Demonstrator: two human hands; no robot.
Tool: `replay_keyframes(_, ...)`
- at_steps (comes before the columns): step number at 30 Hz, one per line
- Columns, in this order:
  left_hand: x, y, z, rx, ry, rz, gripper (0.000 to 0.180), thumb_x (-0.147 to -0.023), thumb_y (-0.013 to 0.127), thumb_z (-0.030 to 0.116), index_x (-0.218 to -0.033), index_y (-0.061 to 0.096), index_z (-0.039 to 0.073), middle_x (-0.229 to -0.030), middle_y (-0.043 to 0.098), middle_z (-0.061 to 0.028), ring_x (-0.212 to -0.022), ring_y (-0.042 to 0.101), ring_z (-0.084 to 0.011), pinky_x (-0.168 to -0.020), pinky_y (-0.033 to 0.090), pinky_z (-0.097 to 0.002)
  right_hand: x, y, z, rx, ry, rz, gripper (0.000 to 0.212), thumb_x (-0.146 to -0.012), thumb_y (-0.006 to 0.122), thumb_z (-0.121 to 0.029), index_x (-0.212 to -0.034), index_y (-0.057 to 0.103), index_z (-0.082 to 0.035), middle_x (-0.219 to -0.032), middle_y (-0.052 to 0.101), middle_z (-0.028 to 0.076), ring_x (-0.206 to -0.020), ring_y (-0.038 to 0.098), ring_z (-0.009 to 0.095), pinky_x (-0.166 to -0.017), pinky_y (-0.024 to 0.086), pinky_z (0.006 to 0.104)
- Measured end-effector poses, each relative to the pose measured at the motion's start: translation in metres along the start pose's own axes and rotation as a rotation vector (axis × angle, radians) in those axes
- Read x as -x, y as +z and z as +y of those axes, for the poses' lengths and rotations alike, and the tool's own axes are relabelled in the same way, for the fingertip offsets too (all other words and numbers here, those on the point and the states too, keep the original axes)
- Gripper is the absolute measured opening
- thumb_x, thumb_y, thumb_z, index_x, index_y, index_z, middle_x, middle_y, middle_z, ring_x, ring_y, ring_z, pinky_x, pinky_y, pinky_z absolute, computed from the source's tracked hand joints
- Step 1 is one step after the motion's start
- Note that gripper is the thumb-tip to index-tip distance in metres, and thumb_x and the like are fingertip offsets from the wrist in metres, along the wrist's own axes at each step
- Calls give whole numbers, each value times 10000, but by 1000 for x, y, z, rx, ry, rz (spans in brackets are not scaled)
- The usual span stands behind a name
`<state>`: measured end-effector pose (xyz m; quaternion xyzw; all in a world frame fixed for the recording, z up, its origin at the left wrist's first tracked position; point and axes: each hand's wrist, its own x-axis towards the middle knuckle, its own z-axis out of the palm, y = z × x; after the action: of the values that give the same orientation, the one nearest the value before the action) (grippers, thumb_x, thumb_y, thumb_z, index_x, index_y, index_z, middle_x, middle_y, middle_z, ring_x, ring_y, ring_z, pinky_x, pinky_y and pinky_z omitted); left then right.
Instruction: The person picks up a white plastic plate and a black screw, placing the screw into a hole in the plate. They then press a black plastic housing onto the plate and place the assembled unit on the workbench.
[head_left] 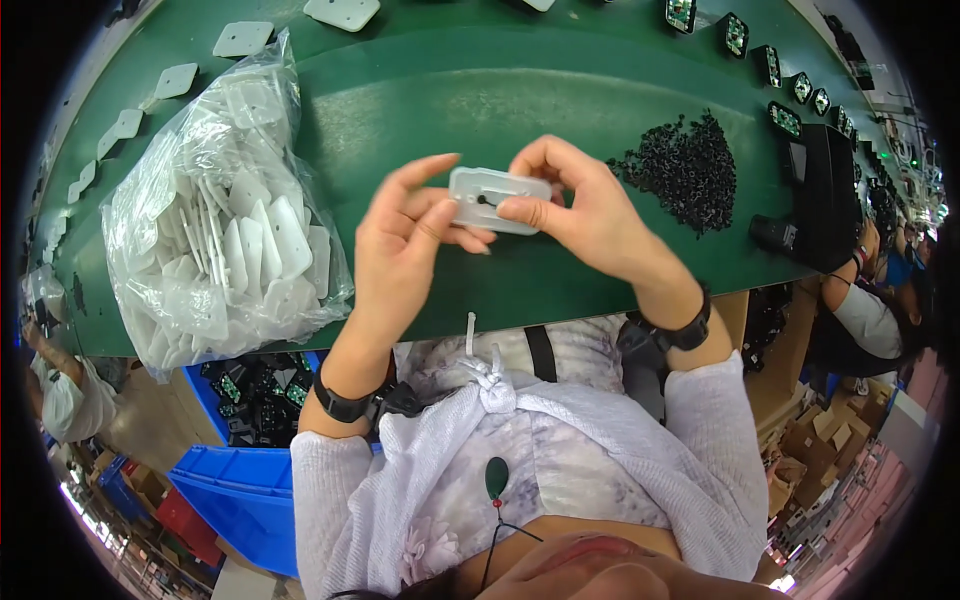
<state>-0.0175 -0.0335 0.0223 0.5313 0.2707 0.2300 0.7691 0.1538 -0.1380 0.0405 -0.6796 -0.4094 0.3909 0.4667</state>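
A white plastic plate [467,184] with rounded corners is held between my two hands above the green table. My left hand [405,225] grips its left end, thumb in front and fingers spread behind. At its right end, my right hand [575,200] pinches the plate, with the thumb lying on its face. Near that thumb tip a small black part [484,199] sits at the middle of the plate. To the right of my right hand lies a heap of small black parts [690,170]. A clear plastic bag [225,200] full of similar white plates lies left of my left hand.
White plates [243,39] run along the table's far left edge; black housings with green circuit boards [735,35] line the far right. A black box [828,195] stands at the right. Blue bins [235,500] sit below the table. Other people [875,310] are at both sides.
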Motion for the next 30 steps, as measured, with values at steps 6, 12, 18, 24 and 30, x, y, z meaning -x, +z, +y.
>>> replay_keyframes(6, -21, -31, -1, -818, 243, 146, 105, -892, 557, -16, -937, 643, 24, -866, 617, -119, -728, 635, -236, -640, 496, -349, -127, -83, 6, 938, -380, 753, 477, -849, 692, -317, -1234, 560, -69, -1083, 540, 208, -940, 573, 375, -801, 502, 441)
replay_keyframes(12, -28, -21, -5, -1234, 405, 69, 180, -855, 657, 109, -1021, 632, 43, -991, 531, -142, -801, 592, -309, -707, 501, -404, -194, -124, -2, 1345, 121, 554, 527, -862, 628, -479, -1165, 621, -47, -1096, 606, 254, -1048, 592, 394, -878, 498, 470)
replay_keyframes(18, 3, -13, -6, -1445, 462, 114, 661, -697, 793, 318, -1227, 521, 31, -1044, 507, -137, -972, 520, -308, -794, 455, -386, -168, -152, 19, 1217, 85, 467, 515, -833, 667, -428, -1107, 650, 7, -993, 680, 232, -952, 656, 383, -852, 517, 447)
replay_keyframes(24, 12, -8, -18, -1415, 498, 91, 657, -687, 793, 188, -1260, 512, 36, -1142, 527, -133, -1016, 515, -304, -833, 424, -413, -119, -138, 29, 657, -22, 380, 431, -819, 742, -230, -1144, 614, 22, -939, 694, 129, -857, 664, 208, -766, 522, 313)
replay_keyframes(30, 4, -7, -22, -1296, 603, 22, 535, -729, 706, 35, -1238, 541, 40, -1187, 565, -95, -1084, 526, -287, -871, 419, -412, -46, -83, 28, 958, -152, 443, 439, -798, 767, -233, -1175, 598, -85, -1109, 615, 98, -968, 606, 225, -832, 479, 309)
